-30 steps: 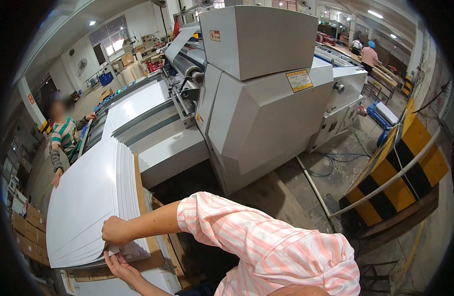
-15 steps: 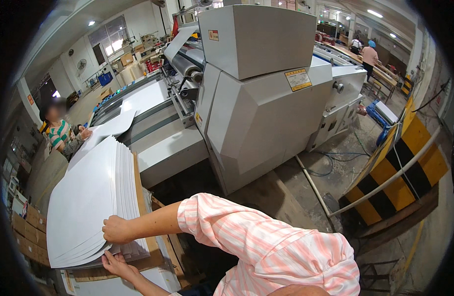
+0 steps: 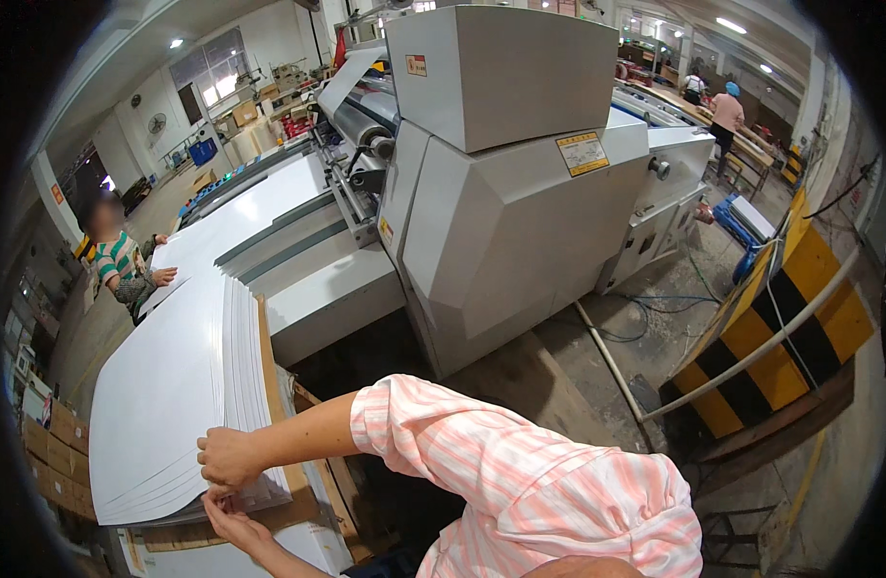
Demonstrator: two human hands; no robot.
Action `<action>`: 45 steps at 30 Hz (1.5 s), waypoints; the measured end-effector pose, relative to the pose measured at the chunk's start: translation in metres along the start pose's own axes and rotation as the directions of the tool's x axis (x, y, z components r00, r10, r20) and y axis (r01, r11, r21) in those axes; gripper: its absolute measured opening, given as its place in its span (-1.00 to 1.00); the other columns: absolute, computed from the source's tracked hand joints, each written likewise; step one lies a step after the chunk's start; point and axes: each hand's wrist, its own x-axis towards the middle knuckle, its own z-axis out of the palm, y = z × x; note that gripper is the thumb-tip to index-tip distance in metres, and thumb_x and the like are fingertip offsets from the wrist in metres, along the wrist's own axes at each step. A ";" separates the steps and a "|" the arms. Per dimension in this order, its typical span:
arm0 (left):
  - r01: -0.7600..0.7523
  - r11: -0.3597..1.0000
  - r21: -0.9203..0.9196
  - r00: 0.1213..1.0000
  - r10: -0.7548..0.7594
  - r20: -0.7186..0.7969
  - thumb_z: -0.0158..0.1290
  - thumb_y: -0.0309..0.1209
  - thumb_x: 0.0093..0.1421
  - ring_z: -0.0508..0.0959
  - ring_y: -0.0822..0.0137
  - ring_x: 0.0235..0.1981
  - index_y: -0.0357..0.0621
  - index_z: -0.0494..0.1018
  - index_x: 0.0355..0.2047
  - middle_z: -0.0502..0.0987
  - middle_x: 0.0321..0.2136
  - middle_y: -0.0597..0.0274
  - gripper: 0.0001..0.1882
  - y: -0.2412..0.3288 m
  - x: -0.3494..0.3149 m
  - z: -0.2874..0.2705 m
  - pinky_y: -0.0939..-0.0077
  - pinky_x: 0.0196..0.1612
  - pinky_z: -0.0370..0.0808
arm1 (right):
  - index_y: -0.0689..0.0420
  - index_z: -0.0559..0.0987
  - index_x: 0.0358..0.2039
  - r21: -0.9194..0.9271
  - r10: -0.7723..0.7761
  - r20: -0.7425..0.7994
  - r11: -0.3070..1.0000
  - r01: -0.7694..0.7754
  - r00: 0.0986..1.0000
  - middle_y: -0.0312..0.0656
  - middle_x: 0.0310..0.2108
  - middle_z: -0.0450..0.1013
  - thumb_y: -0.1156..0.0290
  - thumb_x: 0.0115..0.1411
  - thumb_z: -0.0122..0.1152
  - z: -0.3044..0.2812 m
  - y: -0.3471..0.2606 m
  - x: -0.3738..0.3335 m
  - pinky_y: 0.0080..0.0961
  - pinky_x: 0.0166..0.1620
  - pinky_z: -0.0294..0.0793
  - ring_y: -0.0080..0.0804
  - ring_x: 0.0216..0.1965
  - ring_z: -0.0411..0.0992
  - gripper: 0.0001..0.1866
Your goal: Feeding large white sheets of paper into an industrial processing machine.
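A tall stack of large white paper sheets (image 3: 154,395) lies at my left, its near corner fanned into separate layers. My right hand (image 3: 233,459) is closed on the fanned edge of the upper sheets, fingers curled in. Just below it, my left hand (image 3: 238,525) grips the sheets' edge near the same corner, its fingertips partly hidden by the sheets and the right hand. Across the stack, a co-worker's hands (image 3: 163,276) rest on a white sheet (image 3: 197,252) that lies flat on the machine's feed table.
A big grey machine (image 3: 520,222) with rollers (image 3: 361,125) stands ahead. Brown cardboard (image 3: 267,361) edges the stack's right side. Cartons (image 3: 57,453) are piled at far left. At right stands a yellow-and-black striped barrier (image 3: 780,308), and a pale pipe (image 3: 611,361) lies along the floor.
The co-worker's sheet, bent up before, now lies flat on the feed table, with both their hands spread on it. My left hand has shifted slightly closer to my right hand.
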 end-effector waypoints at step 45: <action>-0.071 0.997 0.033 0.988 0.075 -0.137 -0.08 -0.39 0.15 0.45 0.21 -0.26 -0.36 0.02 0.05 0.35 -0.18 -0.05 -0.48 -0.010 0.012 -0.003 0.39 -0.20 0.45 | 0.06 0.54 -0.59 -0.140 -0.274 -0.127 0.957 0.256 0.953 -0.22 -0.47 0.38 0.25 -0.09 0.03 -0.001 0.005 0.010 -0.40 -0.40 0.31 -0.29 -0.39 0.34 -0.80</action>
